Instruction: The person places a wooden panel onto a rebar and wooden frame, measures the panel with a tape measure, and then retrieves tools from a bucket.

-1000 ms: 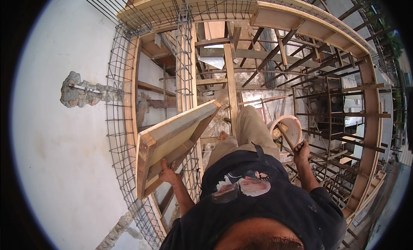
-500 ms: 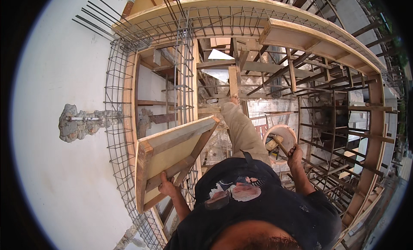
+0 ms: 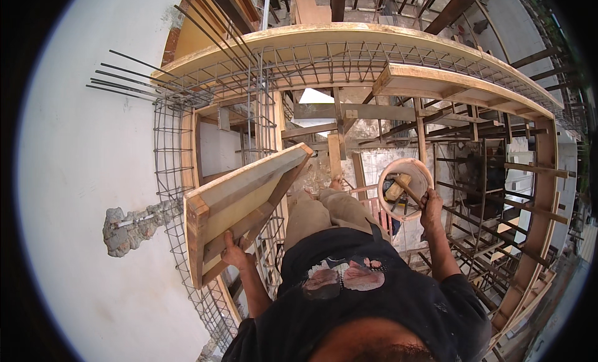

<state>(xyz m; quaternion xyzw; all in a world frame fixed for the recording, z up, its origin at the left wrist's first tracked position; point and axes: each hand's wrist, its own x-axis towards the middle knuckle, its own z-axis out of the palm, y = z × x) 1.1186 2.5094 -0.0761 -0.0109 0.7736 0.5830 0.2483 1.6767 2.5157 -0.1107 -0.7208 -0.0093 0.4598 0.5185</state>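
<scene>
My left hand [image 3: 235,248] is closed on a brace of a wooden formwork panel [image 3: 249,203], a framed board that I hold tilted to my left. My right hand [image 3: 431,207] is closed at the rim of a pale pink bucket [image 3: 384,175], held out at my right. Inside the bucket lies a hammer [image 3: 408,189], its wooden handle running up to my right hand. Whether my fingers also grip that handle, I cannot tell. Beside it in the bucket are a yellowish block-like thing [image 3: 395,189] and some dark tools.
Left of the panel runs a rebar cage [image 3: 169,156] along a white wall [image 3: 81,156]. A long formwork beam [image 3: 349,35] crosses ahead, with upright rebar [image 3: 260,100] near its left end. Narrow planks [image 3: 334,153] lie over a deep drop with timber props [image 3: 483,175].
The bucket has come up and forward with my right hand. My second leg has come into view beside the first. The panel has shifted slightly left and up in the picture.
</scene>
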